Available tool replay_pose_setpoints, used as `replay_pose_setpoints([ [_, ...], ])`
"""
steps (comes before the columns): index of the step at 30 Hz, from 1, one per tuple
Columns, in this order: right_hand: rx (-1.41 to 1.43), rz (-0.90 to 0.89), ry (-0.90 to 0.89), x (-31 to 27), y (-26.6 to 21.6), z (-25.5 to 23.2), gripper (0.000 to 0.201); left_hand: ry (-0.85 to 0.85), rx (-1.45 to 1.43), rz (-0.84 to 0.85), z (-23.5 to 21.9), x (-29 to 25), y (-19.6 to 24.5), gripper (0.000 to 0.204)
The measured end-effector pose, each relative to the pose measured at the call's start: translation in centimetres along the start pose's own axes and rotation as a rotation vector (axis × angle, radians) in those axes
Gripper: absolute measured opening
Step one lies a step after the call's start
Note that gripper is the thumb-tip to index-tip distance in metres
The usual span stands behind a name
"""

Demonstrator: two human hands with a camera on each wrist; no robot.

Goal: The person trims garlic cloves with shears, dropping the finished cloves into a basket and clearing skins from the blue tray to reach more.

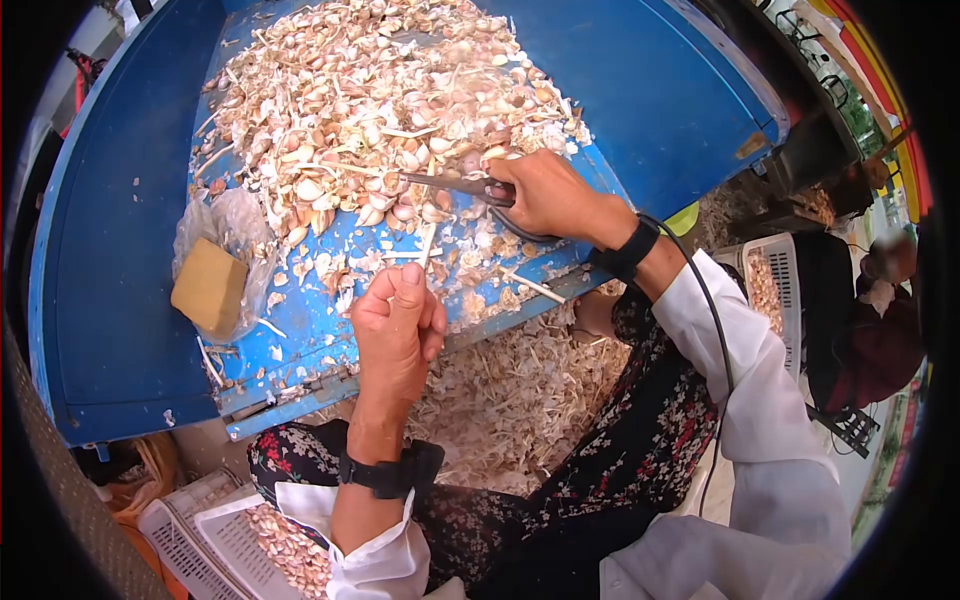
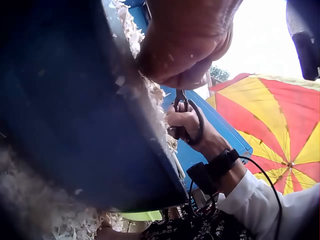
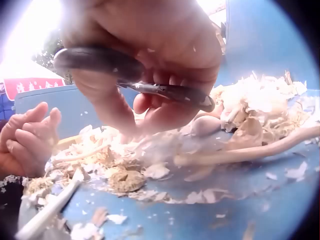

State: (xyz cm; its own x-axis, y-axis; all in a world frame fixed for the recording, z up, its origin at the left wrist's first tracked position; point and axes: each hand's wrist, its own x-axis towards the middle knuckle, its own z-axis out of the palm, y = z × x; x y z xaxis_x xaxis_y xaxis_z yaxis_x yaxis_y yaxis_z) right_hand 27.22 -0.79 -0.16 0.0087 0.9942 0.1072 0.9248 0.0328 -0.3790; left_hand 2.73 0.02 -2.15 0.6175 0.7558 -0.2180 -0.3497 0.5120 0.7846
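Observation:
The left hand (image 1: 400, 325) pinches a pale dry garlic stalk (image 1: 428, 245) between thumb and fingers, over the front part of the blue tray (image 1: 325, 275). To its upper right, the right hand (image 1: 555, 195) grips dark-handled scissors (image 1: 465, 185), whose blades point left over the pile of garlic cloves (image 1: 340, 110). In the right wrist view the fingers of the right hand (image 3: 145, 75) curl round the black handles (image 3: 100, 61), low over cloves and skins. From the left wrist view, the left hand (image 2: 187, 45) looms close; what it pinches is hidden.
A yellowish block (image 1: 210, 288) sits on a clear plastic bag at the tray's left. Loose stalks lie near the front edge, with a heap of peelings (image 1: 510, 400) below. Crates of cloves (image 1: 290, 550) stand at lower left and right. A person (image 1: 880, 330) is at far right.

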Motion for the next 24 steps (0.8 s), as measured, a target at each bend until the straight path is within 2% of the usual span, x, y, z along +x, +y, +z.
replay_pose_setpoints([
  [1, -0.002, 0.001, -0.001, 0.0, -0.4, -0.4, 0.008, 0.013, 0.138, -0.027, 0.3, 0.0, 0.0, 0.024],
  [3, 0.259, 0.13, -0.026, -0.4, -1.8, -1.5, 0.015, 0.025, 0.177, -0.01, 1.6, 0.3, 0.0, 0.027],
  [4, 0.522, 0.213, -0.07, -0.6, -2.4, -1.7, 0.02, 0.071, 0.203, 0.032, 2.3, 0.5, 0.0, 0.029],
  [6, 0.785, 0.284, -0.153, -0.9, -4.6, -2.1, 0.02, 0.11, 0.246, 0.084, 2.9, 0.7, -0.4, 0.036],
  [7, 0.93, 0.296, -0.231, -1.1, -6.2, -2.5, 0.022, 0.109, 0.246, 0.081, 2.8, 0.7, -0.7, 0.036],
  [9, 0.96, 0.224, -0.307, -1.0, -5.9, -1.8, 0.023, 0.057, 0.32, 0.045, 2.2, 0.5, -1.1, 0.038],
  [10, 0.891, 0.253, -0.323, -0.5, -6.2, -2.9, 0.019, 0.074, 0.286, 0.049, 2.0, 0.4, -1.0, 0.031],
  [11, 0.739, 0.247, -0.197, 0.0, -5.5, -3.1, 0.018, 0.075, 0.284, 0.05, 1.7, 0.5, -1.1, 0.031],
  [12, 0.585, 0.238, -0.073, 0.7, -4.5, -3.4, 0.017, 0.096, 0.117, 0.073, 1.4, 0.7, -1.4, 0.025],
  [13, 0.375, 0.144, 0.073, 1.6, -2.7, -2.6, 0.013, 0.115, -0.051, 0.098, 1.1, 0.9, -1.6, 0.02],
  [15, 0.165, 0.032, 0.122, 3.1, -1.2, -1.7, 0.012, 0.078, -0.14, 0.084, 0.8, 0.9, -1.4, 0.015],
  [16, 0.044, -0.015, 0.121, 3.7, -1.1, -1.3, 0.01, 0.104, -0.164, 0.072, 1.0, 0.8, -1.1, 0.016],
  [24, -0.002, -0.164, -0.099, 3.2, -1.0, -0.1, 0.014, 0.132, -0.136, 0.022, 0.8, 1.2, -0.1, 0.022],
])
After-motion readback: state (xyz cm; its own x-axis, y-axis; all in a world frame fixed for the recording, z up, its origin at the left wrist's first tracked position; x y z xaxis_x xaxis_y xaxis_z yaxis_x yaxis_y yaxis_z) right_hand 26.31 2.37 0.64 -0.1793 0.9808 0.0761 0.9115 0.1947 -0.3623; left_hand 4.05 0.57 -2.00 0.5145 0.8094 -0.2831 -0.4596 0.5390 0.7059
